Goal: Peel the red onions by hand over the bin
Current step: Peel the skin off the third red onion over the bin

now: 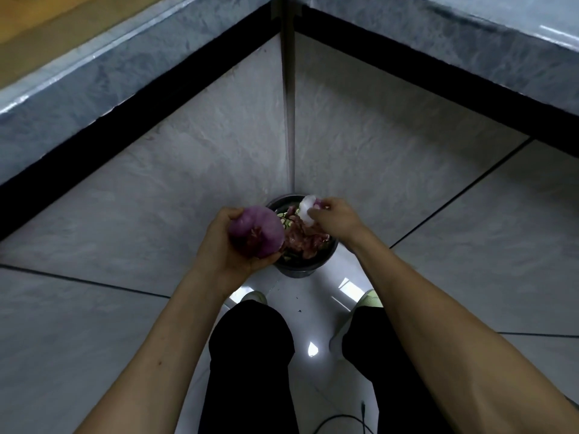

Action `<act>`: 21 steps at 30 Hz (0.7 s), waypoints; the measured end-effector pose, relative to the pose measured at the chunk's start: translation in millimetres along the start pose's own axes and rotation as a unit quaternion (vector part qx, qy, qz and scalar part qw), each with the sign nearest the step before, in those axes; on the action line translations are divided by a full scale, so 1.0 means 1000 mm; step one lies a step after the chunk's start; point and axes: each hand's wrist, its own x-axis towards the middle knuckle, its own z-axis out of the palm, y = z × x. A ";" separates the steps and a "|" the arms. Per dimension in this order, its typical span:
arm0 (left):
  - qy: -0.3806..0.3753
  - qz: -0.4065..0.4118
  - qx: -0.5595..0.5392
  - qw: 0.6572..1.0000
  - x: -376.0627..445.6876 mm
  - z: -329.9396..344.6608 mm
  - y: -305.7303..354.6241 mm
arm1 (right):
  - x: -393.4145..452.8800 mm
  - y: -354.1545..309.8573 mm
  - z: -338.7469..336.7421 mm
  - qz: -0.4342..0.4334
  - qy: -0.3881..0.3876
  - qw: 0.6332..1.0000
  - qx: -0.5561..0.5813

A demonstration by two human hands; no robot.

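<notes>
My left hand [224, 245] grips a large red onion [257, 231], purple and smooth, held just left of the bin. My right hand [336, 219] pinches a strip of onion peel [307, 211], pale on one face and purple at its top edge, over the bin's far right side. The dark round bin [300, 269] stands on the floor in the corner below both hands, holding a heap of reddish onion skins [305, 239] and some green scraps.
Tiled cabinet walls meet in a corner [289, 120] right behind the bin, under grey countertops [94, 73]. My legs in black trousers [250, 364] and light shoes [371, 299] stand close before the bin. A black cable [347, 419] lies on the glossy floor.
</notes>
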 end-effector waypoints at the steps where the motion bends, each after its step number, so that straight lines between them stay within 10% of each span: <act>1: 0.003 0.000 -0.001 1.000 0.001 -0.001 -0.001 | -0.003 -0.002 0.000 0.001 -0.022 1.000 0.010; 11: 0.016 0.018 -0.044 0.999 -0.008 0.003 -0.010 | -0.057 0.004 -0.019 -0.081 -0.007 0.993 0.087; 21: -0.129 0.032 -0.007 0.991 -0.047 0.033 -0.015 | -0.105 -0.011 -0.022 -0.198 -0.042 0.964 0.173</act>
